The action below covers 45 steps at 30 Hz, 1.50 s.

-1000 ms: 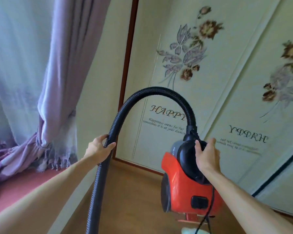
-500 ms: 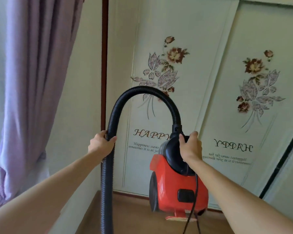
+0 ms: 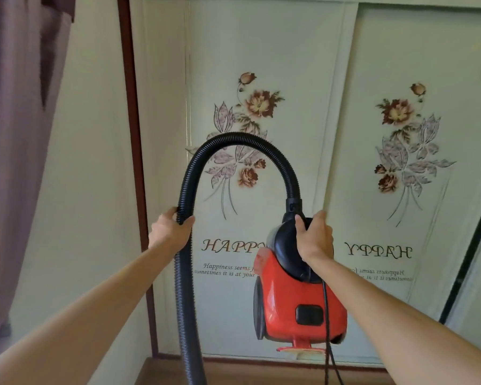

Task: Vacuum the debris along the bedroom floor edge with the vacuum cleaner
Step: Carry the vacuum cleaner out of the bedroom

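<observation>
In front of two floral wardrobe doors, left hand grips one black hose, right hand grips one red vacuum cleaner by its handle

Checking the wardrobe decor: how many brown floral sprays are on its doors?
2: one brown floral spray on the left door panel behind the black ribbed hose, one on the right panel; more possibly off-frame.

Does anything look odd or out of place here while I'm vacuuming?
Two things. The red vacuum cleaner hangs in the air from the right hand, not on the floor, while the left hand grips its hose. The right-hand wardrobe door carries HAPPY in mirror writing.
</observation>
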Each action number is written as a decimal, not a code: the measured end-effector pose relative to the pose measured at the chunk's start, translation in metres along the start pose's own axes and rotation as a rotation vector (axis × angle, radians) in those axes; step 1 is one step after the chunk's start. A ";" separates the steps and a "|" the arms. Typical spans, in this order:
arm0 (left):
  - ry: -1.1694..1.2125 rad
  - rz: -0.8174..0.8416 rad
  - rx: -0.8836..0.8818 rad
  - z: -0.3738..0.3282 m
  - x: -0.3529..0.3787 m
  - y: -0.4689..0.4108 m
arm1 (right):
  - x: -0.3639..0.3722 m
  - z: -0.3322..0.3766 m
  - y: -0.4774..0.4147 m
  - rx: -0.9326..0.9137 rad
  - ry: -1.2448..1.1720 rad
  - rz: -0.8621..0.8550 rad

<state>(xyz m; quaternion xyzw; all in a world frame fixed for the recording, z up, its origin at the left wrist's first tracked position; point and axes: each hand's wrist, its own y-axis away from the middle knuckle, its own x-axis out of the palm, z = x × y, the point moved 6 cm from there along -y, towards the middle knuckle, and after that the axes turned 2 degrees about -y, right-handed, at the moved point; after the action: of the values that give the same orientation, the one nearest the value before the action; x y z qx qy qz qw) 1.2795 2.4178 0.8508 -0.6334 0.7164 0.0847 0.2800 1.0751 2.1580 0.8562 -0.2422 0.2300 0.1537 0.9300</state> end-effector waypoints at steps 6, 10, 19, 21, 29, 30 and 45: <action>0.051 0.069 0.072 -0.021 0.045 -0.035 | -0.007 -0.014 -0.041 0.034 0.002 -0.077; 0.102 0.151 0.117 -0.048 0.088 -0.069 | -0.014 -0.027 -0.069 0.055 0.018 -0.152; 0.091 0.277 0.251 -0.114 0.201 -0.151 | -0.029 -0.060 -0.156 0.109 0.120 -0.380; 0.094 0.336 0.295 -0.127 0.229 -0.158 | -0.034 -0.069 -0.167 0.130 0.130 -0.439; 0.159 0.546 0.471 -0.182 0.327 -0.150 | -0.079 -0.110 -0.185 0.226 0.166 -0.631; 0.177 0.572 0.475 -0.188 0.339 -0.149 | -0.085 -0.115 -0.188 0.227 0.180 -0.648; 0.244 0.836 0.648 -0.312 0.559 -0.091 | -0.182 -0.239 -0.260 0.415 0.247 -0.857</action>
<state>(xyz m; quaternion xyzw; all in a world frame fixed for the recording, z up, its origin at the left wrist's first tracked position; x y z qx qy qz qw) 1.2517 1.7721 0.8467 -0.1809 0.9239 -0.1105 0.3185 0.9401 1.7844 0.8611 -0.1408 0.2440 -0.3216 0.9040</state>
